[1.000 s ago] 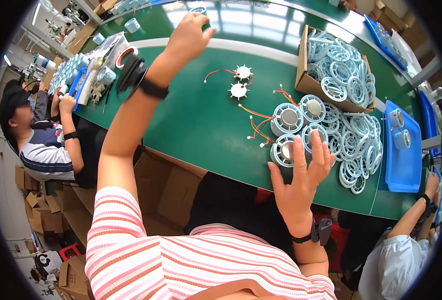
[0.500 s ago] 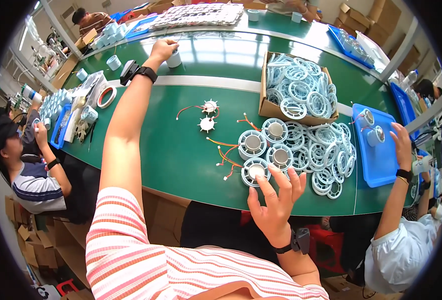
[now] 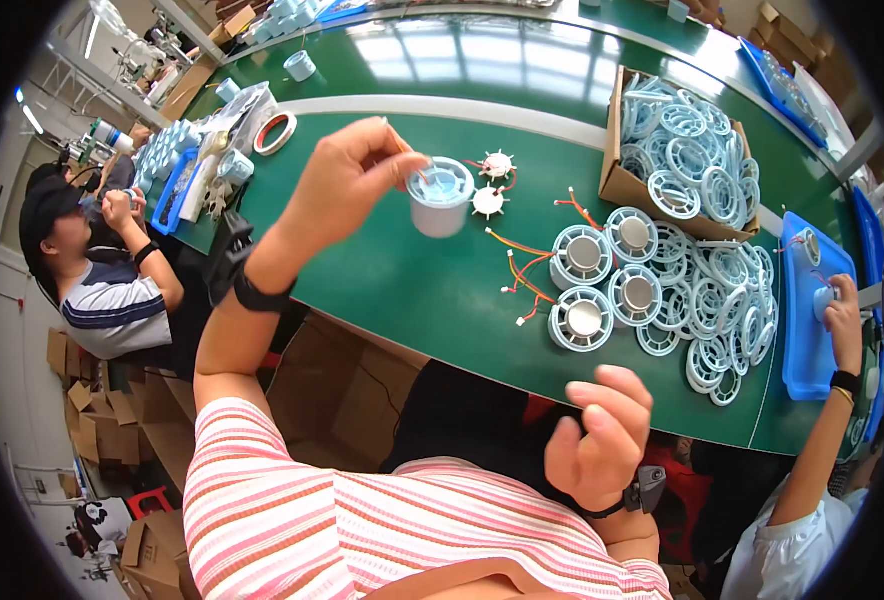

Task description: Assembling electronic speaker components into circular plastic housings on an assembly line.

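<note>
My left hand (image 3: 357, 185) is closed in a pinch at the rim of a light blue, cup-shaped plastic housing (image 3: 440, 215), with a thin orange wire by the fingers. The housing's open, spoked top faces up; whether it touches the table I cannot tell. Just right of it lie two white star-shaped pieces (image 3: 489, 202) joined by red wire. My right hand (image 3: 602, 440) hovers before the near table edge, fingers apart and slightly curled, with nothing in it. Nearest to it are several light blue round housings (image 3: 582, 320) with silver discs and orange and red wires.
Loose light blue rings (image 3: 707, 305) lie in a heap at right, below a cardboard box (image 3: 617, 185) full of such rings. A co-worker's hand (image 3: 842, 325) holds a piece over a blue tray (image 3: 802, 370). Another person sits at left near a tape roll (image 3: 275, 133).
My left hand has come back from the far side of the table with the cup-shaped housing. My right hand has drawn off the round housings toward me. The view has shifted left.
</note>
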{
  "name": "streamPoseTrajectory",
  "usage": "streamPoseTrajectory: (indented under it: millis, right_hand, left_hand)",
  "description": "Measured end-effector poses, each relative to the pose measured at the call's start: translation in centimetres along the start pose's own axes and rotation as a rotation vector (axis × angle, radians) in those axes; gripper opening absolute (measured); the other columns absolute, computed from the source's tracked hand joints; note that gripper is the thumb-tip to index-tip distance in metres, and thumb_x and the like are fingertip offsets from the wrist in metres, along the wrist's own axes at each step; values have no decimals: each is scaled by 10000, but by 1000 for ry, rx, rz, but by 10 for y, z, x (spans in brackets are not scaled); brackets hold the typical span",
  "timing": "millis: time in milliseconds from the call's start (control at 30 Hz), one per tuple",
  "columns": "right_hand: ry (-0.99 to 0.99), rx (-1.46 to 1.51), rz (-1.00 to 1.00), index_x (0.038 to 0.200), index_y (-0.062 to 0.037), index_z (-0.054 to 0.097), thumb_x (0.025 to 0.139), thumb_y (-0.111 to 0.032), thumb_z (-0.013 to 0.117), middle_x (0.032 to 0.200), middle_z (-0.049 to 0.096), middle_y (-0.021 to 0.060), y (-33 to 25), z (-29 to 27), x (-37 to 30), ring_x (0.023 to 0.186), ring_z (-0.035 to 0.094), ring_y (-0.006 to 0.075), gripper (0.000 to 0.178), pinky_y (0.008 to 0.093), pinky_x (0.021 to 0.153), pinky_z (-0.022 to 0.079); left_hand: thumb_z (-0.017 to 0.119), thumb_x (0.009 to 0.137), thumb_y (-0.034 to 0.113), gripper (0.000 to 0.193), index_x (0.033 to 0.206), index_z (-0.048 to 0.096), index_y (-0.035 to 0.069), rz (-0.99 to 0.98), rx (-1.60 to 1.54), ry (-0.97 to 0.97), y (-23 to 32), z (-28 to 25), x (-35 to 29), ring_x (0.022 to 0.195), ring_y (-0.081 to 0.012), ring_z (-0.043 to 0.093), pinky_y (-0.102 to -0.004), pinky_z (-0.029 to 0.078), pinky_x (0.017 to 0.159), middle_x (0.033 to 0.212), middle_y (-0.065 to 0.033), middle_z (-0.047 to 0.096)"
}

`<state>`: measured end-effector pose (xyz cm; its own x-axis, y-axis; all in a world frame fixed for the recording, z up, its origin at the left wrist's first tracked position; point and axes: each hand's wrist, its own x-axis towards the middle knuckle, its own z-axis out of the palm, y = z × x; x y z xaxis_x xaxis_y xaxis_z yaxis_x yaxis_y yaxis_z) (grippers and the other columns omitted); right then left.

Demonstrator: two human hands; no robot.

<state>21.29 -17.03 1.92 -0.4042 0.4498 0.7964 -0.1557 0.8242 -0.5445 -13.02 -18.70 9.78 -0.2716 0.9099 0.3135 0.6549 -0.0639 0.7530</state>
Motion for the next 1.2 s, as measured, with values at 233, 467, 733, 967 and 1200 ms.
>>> streamPoseTrajectory:
  millis: [233,467,733,967,1200]
  right_hand:
    - [-241,8,176,1350,-26,488,767,-18,828,1285,614,191,2,49,36,1184,592,392,675,471,1024,483]
    - [-340,-183,165,1401,-12,470,752,-35,838,1336,604,170,10,54,30,1203,584,377,746,478,1024,477]
    - [-395,-253,177,1392,-32,521,788,-41,793,1332,604,148,6,49,27,1220,572,370,662,471,1047,438]
    - [-623,-529,29,1366,-41,556,810,-108,747,1352,544,125,3,39,38,1217,554,290,592,479,1121,332]
    - [-587,-557,-38,1351,-27,561,768,-98,743,1325,508,107,13,51,31,1193,549,255,615,508,1134,315]
  left_hand:
    - [697,945,30,58,915,676,-14,15,-177,-32,42,72,-88,814,-105,620,-241,508,729,899,-65,653]
    - [705,955,72,96,953,664,-15,-161,-608,8,29,104,-106,776,-90,636,-237,529,662,858,-48,648]
    - [646,1000,75,92,970,648,-12,-280,-589,42,22,108,-106,762,-83,606,-238,506,667,885,-30,647]
    - [684,973,161,191,913,654,-18,-242,-131,-96,21,93,-96,677,-153,596,-288,483,611,890,-83,665]
    - [699,931,355,364,874,679,-4,-147,311,-251,7,62,-12,748,-315,641,-410,506,665,871,-156,653]
